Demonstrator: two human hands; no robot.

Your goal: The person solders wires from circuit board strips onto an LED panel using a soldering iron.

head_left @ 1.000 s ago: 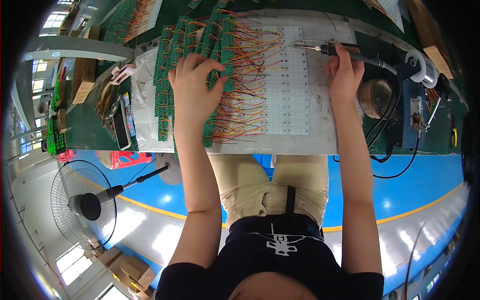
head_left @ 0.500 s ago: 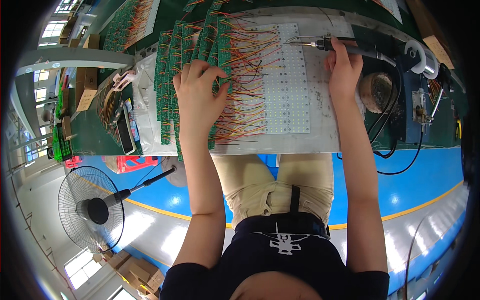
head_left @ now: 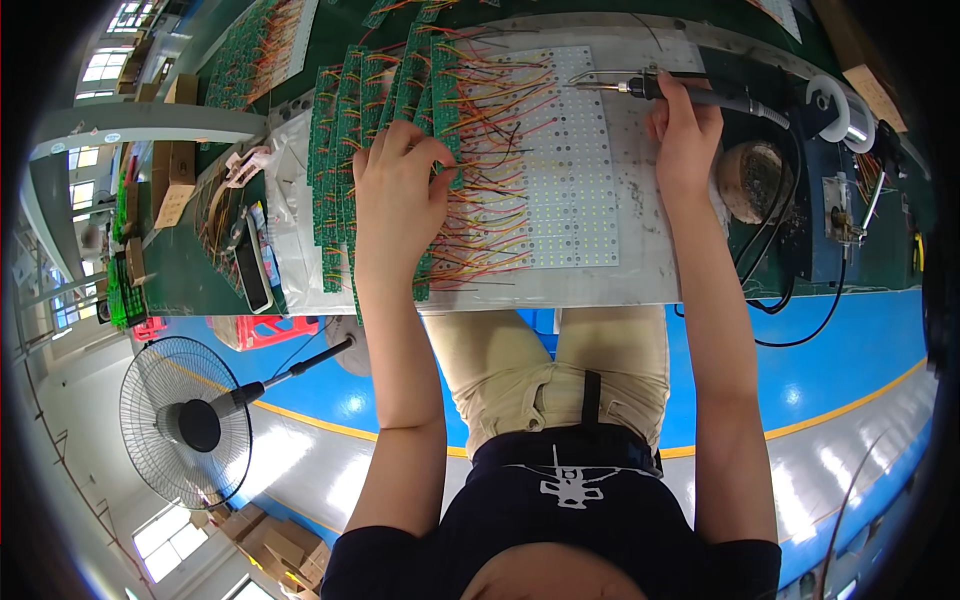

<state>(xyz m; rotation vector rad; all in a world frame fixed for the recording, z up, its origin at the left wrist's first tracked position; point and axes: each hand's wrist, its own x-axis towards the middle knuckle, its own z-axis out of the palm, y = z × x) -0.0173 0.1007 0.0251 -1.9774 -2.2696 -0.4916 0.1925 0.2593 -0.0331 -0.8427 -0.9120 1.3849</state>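
My left hand [head_left: 396, 195] rests over a row of long green circuit boards [head_left: 325, 170]. Its thumb and index finger come together at the right edge of the rightmost board, among the wire ends; whatever lies between them is too small to make out. Red, yellow and black wires [head_left: 490, 205] run from the boards onto a white panel dotted with small LEDs [head_left: 575, 190]. In my right hand [head_left: 687, 140] is a soldering iron [head_left: 645, 87], its grip held between thumb and fingers. The metal tip, with a thin feed tube above it, points left over the panel's upper part.
A solder reel [head_left: 842, 112] stands on a blue unit at the right, beside a round pot of dark residue [head_left: 752, 180]. Black cables [head_left: 795, 215] loop near my right forearm. At left lie a phone [head_left: 252, 265] and a grey post [head_left: 150, 118]; a fan [head_left: 190, 423] stands beyond the bench.
My left thumb and index finger have drawn closer together at the board's edge. The soldering iron in my right hand has shifted slightly left.
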